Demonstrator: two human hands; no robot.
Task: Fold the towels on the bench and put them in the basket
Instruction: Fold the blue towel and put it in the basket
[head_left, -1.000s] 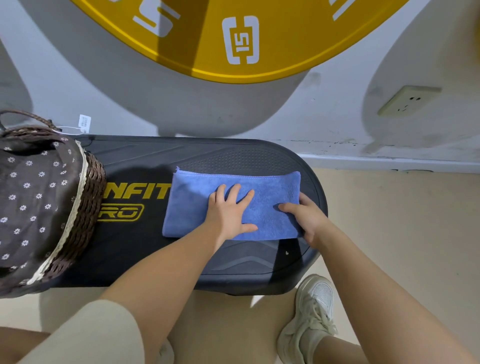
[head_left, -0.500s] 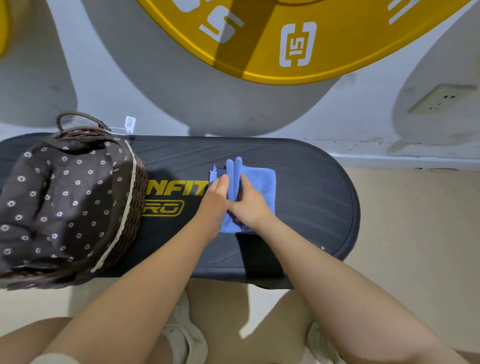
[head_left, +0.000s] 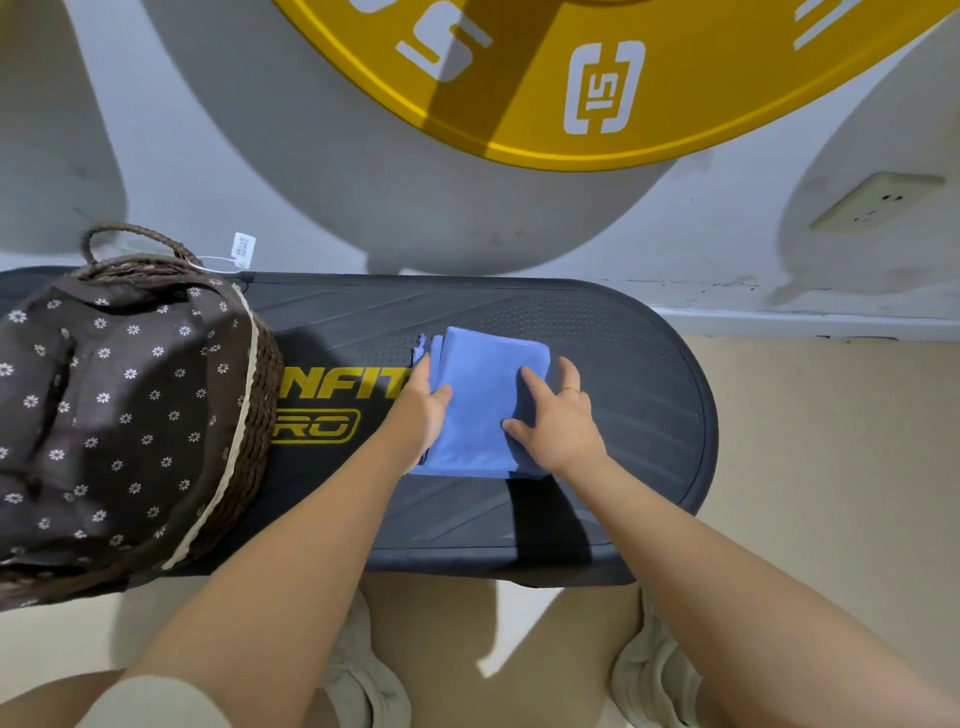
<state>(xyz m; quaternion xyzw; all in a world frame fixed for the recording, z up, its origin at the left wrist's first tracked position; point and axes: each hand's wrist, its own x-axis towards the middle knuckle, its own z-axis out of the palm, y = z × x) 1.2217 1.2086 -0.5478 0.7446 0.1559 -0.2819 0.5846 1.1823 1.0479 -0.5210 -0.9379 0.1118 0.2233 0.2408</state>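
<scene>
Bright overhead light, soft grey wall shadows, wide-angle bending at edges.

Bare forearms, no sleeves reaching the wrists. Thin gold ring (head_left: 570, 389) on a finger of the right hand (head_left: 558, 426). Left hand (head_left: 423, 410) without jewellery. Pale beige shorts hem (head_left: 150, 699) at lower left. Off-white shoes (head_left: 657, 670) and socks below.
</scene>
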